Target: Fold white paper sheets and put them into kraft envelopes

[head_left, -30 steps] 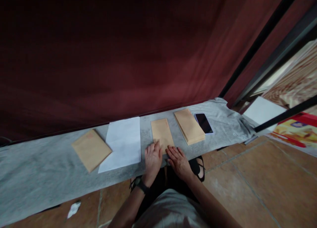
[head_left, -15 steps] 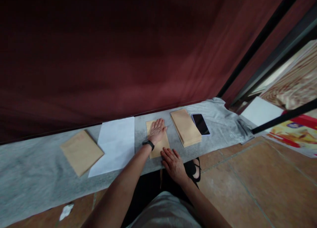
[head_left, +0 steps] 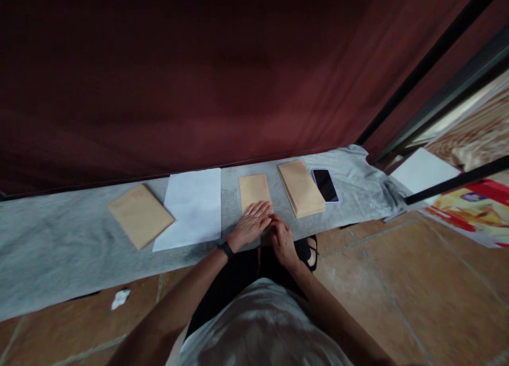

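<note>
Left hand (head_left: pixel 253 223) lies flat, fingers extended, across the brown rectangular paper envelope (head_left: pixel 254 188) on the grey cloth-covered tabletop (head_left: pixel 229 199); right hand (head_left: pixel 282 241) curls beside its near-right corner, grip impossible to tell!

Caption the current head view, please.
A brown envelope between white paper and an envelope stack, left hand laid across it, right hand close by.

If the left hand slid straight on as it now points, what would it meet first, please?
Beyond the brown envelope under it, the left hand would likely meet the stack of brown envelopes, though it might brush the right hand close by.
</note>
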A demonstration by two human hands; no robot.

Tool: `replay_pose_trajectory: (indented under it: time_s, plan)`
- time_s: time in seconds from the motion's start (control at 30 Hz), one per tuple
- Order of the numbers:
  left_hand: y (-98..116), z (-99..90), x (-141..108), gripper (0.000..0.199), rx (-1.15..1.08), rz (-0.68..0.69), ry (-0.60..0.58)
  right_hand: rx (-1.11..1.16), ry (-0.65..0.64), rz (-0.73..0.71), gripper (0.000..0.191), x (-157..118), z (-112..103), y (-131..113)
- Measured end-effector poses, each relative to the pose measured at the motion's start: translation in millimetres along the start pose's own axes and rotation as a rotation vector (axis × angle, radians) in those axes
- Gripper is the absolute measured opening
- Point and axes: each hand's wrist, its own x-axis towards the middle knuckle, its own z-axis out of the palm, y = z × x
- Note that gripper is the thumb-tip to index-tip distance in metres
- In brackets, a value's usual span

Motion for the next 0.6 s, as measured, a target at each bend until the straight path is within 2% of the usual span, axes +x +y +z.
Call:
replay_pose_trajectory:
  time_s: [0.07, 0.27, 0.37, 0.5, 0.6]
  plan:
    - [10.9, -0.9, -18.8, 0.057, -0.005, 0.012, 0.005, 0.021, 0.029, 0.03, 0.038, -0.5, 0.5, 0.4]
    - [31.8, -1.9, -58.8, 0.065, 0.052, 0.034, 0.045, -0.021, -0.022, 0.008, 0.044, 0.8, -1.1, -0.7]
    - [33.9, 2.7, -68.1, 0.067, 0.076, 0.046, 0.055, -0.09, -0.064, -0.014, 0.047, 1.7, -4.0, -4.6]
    - [35.1, 12.6, -71.7, 0.068, 0.089, 0.012, 0.082, -0.217, -0.201, -0.123, 0.052, -3.1, -8.5, -15.2]
    - [37.1, 15.8, -73.7, 0.07, 0.091, -0.009, 0.073, -0.321, -0.23, -0.125, 0.055, -10.5, -8.5, -21.3]
